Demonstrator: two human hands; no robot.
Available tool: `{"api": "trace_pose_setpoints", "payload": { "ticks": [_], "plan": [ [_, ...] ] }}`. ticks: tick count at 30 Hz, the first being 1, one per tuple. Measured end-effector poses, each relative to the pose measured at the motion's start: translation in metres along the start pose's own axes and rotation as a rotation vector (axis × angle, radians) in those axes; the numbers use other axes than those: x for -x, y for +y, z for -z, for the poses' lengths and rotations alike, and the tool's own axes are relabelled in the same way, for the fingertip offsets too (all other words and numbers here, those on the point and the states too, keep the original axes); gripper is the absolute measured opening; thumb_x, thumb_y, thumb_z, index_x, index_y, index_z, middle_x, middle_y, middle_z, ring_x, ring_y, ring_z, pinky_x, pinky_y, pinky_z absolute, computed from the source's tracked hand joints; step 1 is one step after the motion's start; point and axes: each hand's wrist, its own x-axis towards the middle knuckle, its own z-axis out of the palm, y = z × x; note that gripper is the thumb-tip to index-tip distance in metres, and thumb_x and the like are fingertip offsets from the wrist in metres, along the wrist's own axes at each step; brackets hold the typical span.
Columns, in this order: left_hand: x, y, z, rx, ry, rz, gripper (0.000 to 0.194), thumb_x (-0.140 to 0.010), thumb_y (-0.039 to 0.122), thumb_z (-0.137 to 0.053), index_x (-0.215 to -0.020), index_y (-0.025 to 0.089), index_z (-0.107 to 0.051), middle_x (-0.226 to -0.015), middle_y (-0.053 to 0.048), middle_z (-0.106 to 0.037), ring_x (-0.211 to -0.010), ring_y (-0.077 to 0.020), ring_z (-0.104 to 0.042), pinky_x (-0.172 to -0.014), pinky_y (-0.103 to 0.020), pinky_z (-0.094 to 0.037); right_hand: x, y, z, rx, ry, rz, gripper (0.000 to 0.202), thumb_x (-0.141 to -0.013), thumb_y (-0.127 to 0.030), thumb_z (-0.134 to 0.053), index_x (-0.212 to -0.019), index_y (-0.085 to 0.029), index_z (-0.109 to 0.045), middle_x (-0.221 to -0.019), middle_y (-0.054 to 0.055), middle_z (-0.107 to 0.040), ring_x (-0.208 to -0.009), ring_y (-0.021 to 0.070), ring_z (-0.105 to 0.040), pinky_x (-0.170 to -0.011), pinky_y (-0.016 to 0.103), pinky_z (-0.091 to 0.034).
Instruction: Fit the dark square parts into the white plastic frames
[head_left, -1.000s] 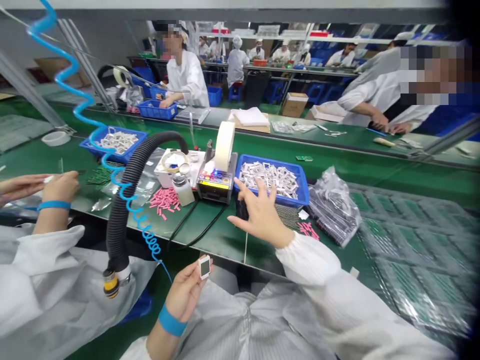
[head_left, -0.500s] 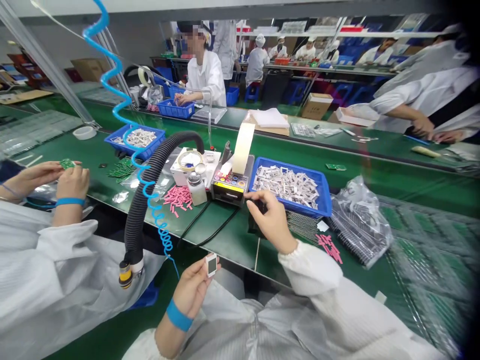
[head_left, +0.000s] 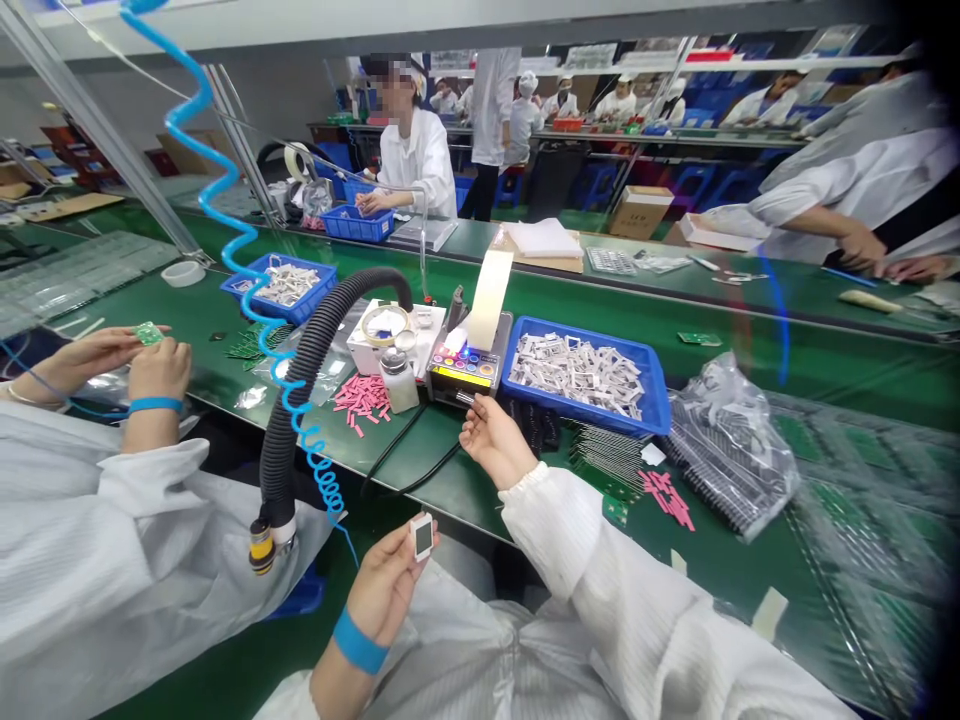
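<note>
My left hand point(head_left: 386, 575) is closed on a small white-framed screen point(head_left: 424, 537), held upright between thumb and fingers below the bench edge. A blue band is around that wrist. My right hand point(head_left: 495, 437) reaches to the front of a small machine point(head_left: 463, 378) with colored buttons and a yellow label, its lights lit. Its fingers are pinched at the machine's lower front opening; what lies between them is too small to make out. From the machine's back rises a cream-colored strip point(head_left: 493, 290). Beside the machine is a blue bin point(head_left: 664, 405) with many white frames point(head_left: 574, 370).
Left of the machine stand a white bottle point(head_left: 397, 382) and pink pieces point(head_left: 361, 400). A black hose point(head_left: 281, 430) and blue coiled cord point(head_left: 319, 460) hang nearby. A co-worker's hands point(head_left: 154, 370) hold a green board at left. A bag of dark parts point(head_left: 735, 450) lies at right.
My right hand has drawn back from the machine's right side to its front, and its fingers have come together. Lights on the machine have come on. My left hand keeps the screen.
</note>
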Motion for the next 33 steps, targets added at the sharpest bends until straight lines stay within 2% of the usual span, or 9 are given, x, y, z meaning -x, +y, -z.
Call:
{"api": "trace_pose_setpoints", "payload": {
  "ticks": [4, 7, 11, 13, 15, 17, 21, 27, 33],
  "plan": [
    [0.000, 0.001, 0.001, -0.008, 0.006, -0.020, 0.034, -0.054, 0.027, -0.082, -0.085, 0.015, -0.074, -0.093, -0.013, -0.074, -0.089, -0.0243, -0.068, -0.103, -0.043, -0.038, -0.001, -0.002, -0.009, -0.010, -0.028, 0.002, 0.021, -0.091, -0.032, -0.048, -0.083, -0.014, -0.053, -0.064, -0.006, -0.047, -0.045, 0.0030, -0.038, -0.040, 0.015, -0.033],
    [0.001, 0.002, 0.001, -0.009, 0.016, -0.023, 0.036, -0.051, 0.028, -0.083, -0.084, 0.015, -0.075, -0.091, -0.012, -0.075, -0.088, -0.0243, -0.068, -0.105, -0.044, -0.036, 0.031, -0.004, -0.006, 0.016, -0.143, 0.020, 0.018, -0.087, -0.027, -0.053, -0.073, -0.016, -0.051, -0.061, -0.006, -0.044, -0.044, 0.0031, -0.037, -0.040, 0.015, -0.031],
    [0.002, 0.000, 0.003, -0.017, 0.044, -0.011, 0.036, -0.049, 0.029, -0.084, -0.082, 0.015, -0.075, -0.091, -0.012, -0.075, -0.090, -0.0240, -0.068, -0.106, -0.044, -0.034, 0.108, -0.025, 0.049, 0.126, -0.355, 0.064, 0.023, -0.070, -0.029, -0.072, -0.064, -0.016, -0.054, -0.062, -0.003, -0.051, -0.052, 0.0074, -0.045, -0.045, 0.019, -0.035],
    [0.000, -0.002, 0.005, -0.038, 0.053, 0.013, 0.035, -0.049, 0.028, -0.084, -0.080, 0.016, -0.075, -0.091, -0.011, -0.075, -0.090, -0.0234, -0.068, -0.106, -0.043, -0.035, 0.146, -0.042, 0.097, 0.429, -0.422, 0.369, 0.024, -0.074, -0.036, -0.068, -0.062, -0.019, -0.056, -0.060, -0.001, -0.053, -0.055, 0.0104, -0.047, -0.051, 0.023, -0.039],
    [-0.003, -0.004, 0.006, -0.073, 0.036, 0.050, 0.035, -0.050, 0.028, -0.084, -0.081, 0.016, -0.075, -0.091, -0.010, -0.075, -0.089, -0.0226, -0.068, -0.105, -0.041, -0.037, 0.175, -0.054, 0.150, 0.637, -0.278, 0.529, 0.019, -0.073, -0.035, -0.069, -0.064, -0.020, -0.061, -0.064, 0.001, -0.056, -0.061, 0.0131, -0.051, -0.055, 0.026, -0.042],
    [-0.009, -0.007, 0.005, -0.118, -0.001, 0.094, 0.036, -0.051, 0.027, -0.083, -0.084, 0.016, -0.074, -0.091, -0.010, -0.075, -0.088, -0.0225, -0.068, -0.104, -0.040, -0.039, 0.194, -0.055, 0.199, 0.785, -0.035, 0.538, 0.018, -0.072, -0.036, -0.069, -0.066, -0.021, -0.062, -0.068, 0.002, -0.060, -0.063, 0.0147, -0.055, -0.058, 0.028, -0.046],
    [-0.019, -0.014, -0.009, -0.184, -0.054, 0.117, 0.035, -0.052, 0.025, -0.082, -0.085, 0.015, -0.074, -0.091, -0.010, -0.075, -0.087, -0.0237, -0.068, -0.099, -0.040, -0.044, 0.209, -0.019, 0.269, 1.052, 0.326, 0.538, 0.023, -0.075, -0.042, -0.062, -0.073, -0.019, -0.061, -0.072, 0.005, -0.066, -0.066, 0.0172, -0.062, -0.061, 0.029, -0.051],
    [-0.016, -0.022, -0.031, -0.231, -0.116, 0.145, 0.030, -0.058, 0.024, -0.078, -0.087, 0.015, -0.073, -0.090, -0.010, -0.074, -0.087, -0.0239, -0.068, -0.094, -0.037, -0.049, 0.191, 0.045, 0.304, 1.491, 0.531, 0.624, 0.020, -0.085, -0.032, -0.047, -0.080, -0.021, -0.063, -0.072, 0.003, -0.067, -0.065, 0.0178, -0.063, -0.060, 0.029, -0.050],
    [-0.010, -0.027, -0.030, -0.193, -0.102, 0.127, 0.033, -0.053, 0.026, -0.081, -0.083, 0.013, -0.074, -0.088, -0.012, -0.075, -0.087, -0.0248, -0.068, -0.102, -0.042, -0.040, 0.161, 0.067, 0.315, 1.697, 0.591, 0.728, 0.033, -0.087, -0.035, -0.044, -0.069, -0.019, -0.067, -0.078, 0.010, -0.069, -0.065, 0.0217, -0.063, -0.055, 0.031, -0.046]
  ]
}}
